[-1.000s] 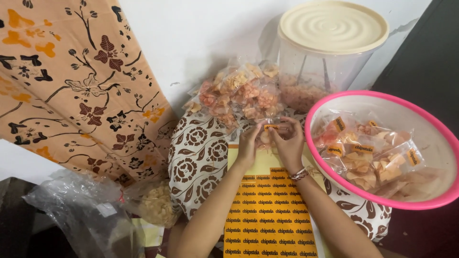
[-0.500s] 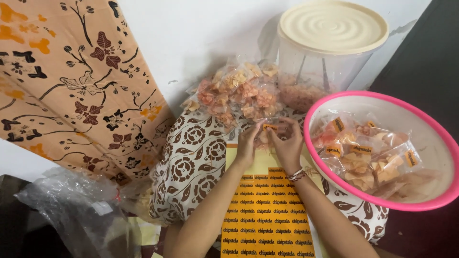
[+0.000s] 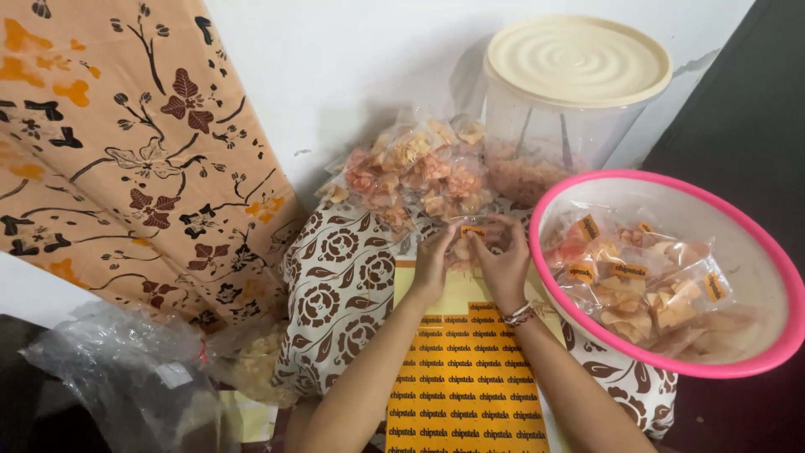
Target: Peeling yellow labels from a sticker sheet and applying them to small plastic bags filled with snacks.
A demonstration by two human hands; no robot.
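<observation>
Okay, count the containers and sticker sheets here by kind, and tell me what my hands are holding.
Pink basins: 1
Lidded clear tubs: 1
Orange sticker sheets: 1
Total: 3
Left hand and right hand together hold one small snack packet.

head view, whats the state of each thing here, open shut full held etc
small clear plastic snack packet: held by both hands, orange sticker on top
left hand: gripping the packet
right hand: gripping the packet
round pink-rimmed plastic basin: tilted, partly filled with stickered packets
clear tub with cream lid: shut, partly full
orange sticker sheet: lying flat
pile of unlabelled snack packets: heaped by the wall
</observation>
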